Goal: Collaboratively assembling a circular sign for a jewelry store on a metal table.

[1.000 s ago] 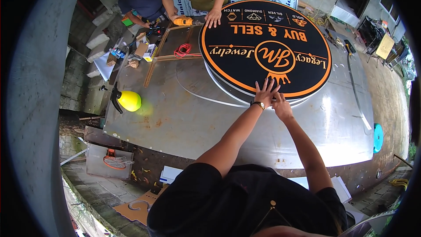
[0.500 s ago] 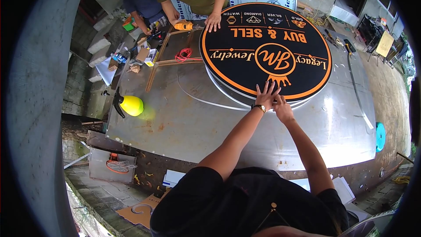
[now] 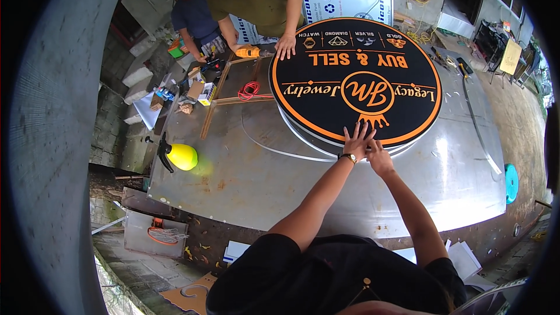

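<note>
One round black sign [image 3: 354,79] lies flat on the metal table [image 3: 280,192] before us, printed face up.
Nearest, our right hand [image 3: 381,161] bends its fingers at the sign's near rim; we cannot tell whether they pinch anything. Just beside it, our left hand [image 3: 356,142] lies with fingers spread over the orange border. From our side the lettering stands upside down. Past our fingertips we see an orange crown [image 3: 373,121], then an orange-ringed monogram [image 3: 368,93] with cream script on either side, bold orange capitals, and a row of four small icons [image 3: 338,41] at the far edge, all on black. A pale edge shows beneath the near-left rim. Beyond, a co-worker's hand [image 3: 286,45] rests on the border, near a yellow drill [image 3: 248,51].
</note>
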Demonstrator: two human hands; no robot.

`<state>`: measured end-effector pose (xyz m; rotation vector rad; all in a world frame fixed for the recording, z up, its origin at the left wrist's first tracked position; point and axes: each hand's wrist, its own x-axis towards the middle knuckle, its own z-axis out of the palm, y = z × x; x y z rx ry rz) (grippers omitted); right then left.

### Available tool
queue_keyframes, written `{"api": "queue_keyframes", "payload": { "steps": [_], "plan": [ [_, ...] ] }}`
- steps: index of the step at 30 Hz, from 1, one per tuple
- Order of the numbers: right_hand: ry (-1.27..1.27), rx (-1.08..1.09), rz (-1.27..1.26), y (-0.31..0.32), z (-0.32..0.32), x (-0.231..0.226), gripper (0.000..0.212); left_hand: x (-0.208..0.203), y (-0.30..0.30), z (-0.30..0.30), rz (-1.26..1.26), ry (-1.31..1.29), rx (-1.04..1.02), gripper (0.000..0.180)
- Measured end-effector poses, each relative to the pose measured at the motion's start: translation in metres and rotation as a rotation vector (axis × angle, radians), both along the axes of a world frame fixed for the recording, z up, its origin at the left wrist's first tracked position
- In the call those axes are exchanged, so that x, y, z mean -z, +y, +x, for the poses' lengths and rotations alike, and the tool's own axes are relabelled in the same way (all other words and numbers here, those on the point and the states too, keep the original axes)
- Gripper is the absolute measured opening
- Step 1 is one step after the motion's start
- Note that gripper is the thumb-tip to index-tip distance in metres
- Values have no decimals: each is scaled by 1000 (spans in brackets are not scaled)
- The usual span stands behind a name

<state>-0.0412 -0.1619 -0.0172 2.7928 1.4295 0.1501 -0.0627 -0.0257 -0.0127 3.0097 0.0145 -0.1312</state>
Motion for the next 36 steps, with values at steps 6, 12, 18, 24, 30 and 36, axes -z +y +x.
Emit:
{"api": "queue_keyframes", "payload": {
  "steps": [6, 12, 18, 24, 30, 36],
  "plan": [
    [7, 12, -9, 0, 1, 1, 17, -5, -1, -1, -12, 17, 0, 71],
    [-1, 11, 4, 0, -1, 1, 18, -7, -1, -1, -26, 26, -9, 69],
    [22, 14, 17, 0, 0, 1, 19, -7, -1, -1, -27, 30, -8, 69],
    [29, 15, 9, -1, 0, 0, 17, -5, -1, -1, -16, 25, -4, 71],
    [30, 19, -9, 1, 0, 0, 15, -3, -1, -1, -3, 9, -6, 73],
    [46, 29, 38, -1, 2, 5, 15, -7, -2, -1, -14, 35, -1, 75]
  ]
}}
